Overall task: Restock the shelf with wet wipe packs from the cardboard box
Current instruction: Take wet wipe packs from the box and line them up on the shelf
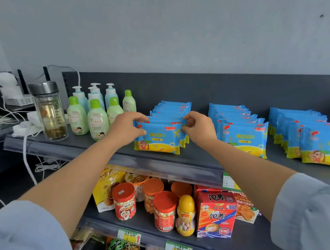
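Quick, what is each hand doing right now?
Left hand: closed on the left edge of the front wet wipe pack.
Right hand: closed on the same pack's right edge.

This is a small shop, shown by the dark grey tiered shelving (226, 92) with clear price-strip rails along each edge and green-and-yellow price tags (129, 235) clipped on at 6 o'clock. Identical goods stand in rows: blue wet wipe packs (242, 136) at 3 o'clock, green-capped lotion bottles (97, 120) at 10 o'clock, and red-lidded snack jars (124, 202) with boxed snacks (214, 215) on the tier below. At 9 o'clock, what looks like a router (17, 97) with cables suggests a staff corner.
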Available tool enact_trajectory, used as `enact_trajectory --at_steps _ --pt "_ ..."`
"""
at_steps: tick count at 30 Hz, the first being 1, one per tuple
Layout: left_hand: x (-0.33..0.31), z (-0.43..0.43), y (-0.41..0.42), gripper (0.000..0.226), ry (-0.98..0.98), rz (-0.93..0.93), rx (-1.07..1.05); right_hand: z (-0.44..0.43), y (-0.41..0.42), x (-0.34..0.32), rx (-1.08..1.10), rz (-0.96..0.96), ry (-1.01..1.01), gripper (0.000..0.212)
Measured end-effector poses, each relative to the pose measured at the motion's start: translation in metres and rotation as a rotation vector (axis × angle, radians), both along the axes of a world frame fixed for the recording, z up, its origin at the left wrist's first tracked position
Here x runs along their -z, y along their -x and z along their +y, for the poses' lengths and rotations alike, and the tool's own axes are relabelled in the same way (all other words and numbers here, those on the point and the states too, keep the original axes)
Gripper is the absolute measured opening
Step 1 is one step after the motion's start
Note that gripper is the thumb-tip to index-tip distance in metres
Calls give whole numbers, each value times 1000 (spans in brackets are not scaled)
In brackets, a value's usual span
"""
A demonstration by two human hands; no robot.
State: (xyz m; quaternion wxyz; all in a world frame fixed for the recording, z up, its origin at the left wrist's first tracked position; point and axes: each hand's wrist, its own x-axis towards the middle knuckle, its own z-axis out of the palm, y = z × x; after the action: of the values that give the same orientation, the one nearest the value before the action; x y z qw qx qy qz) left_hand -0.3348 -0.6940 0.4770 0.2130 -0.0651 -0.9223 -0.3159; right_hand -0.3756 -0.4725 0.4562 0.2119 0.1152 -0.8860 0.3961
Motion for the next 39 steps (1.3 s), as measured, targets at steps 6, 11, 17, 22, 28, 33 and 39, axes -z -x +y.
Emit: enact_trajectory --at_steps 6,11,17,22,28,33,39 --pt "7 10 7 37 129 51 -5 -1 1 -1 37 -2 8 24" --pt "13 17 15 32 246 130 -33 -1 2 2 45 -10 3 28" --pt "18 16 16 37 340 173 -51 -3 1 2 39 3 -27 30" --pt "21 17 12 48 428 215 -84 -3 -2 3 46 15 -55 32" --pt "21 20 12 63 538 222 -122 -2 -10 0 82 23 -125 44" --pt "18 30 8 62 577 231 -87 3 -20 -1 123 50 -171 45" --pt "11 54 6 47 634 289 -19 22 -43 -5 178 102 -277 39"
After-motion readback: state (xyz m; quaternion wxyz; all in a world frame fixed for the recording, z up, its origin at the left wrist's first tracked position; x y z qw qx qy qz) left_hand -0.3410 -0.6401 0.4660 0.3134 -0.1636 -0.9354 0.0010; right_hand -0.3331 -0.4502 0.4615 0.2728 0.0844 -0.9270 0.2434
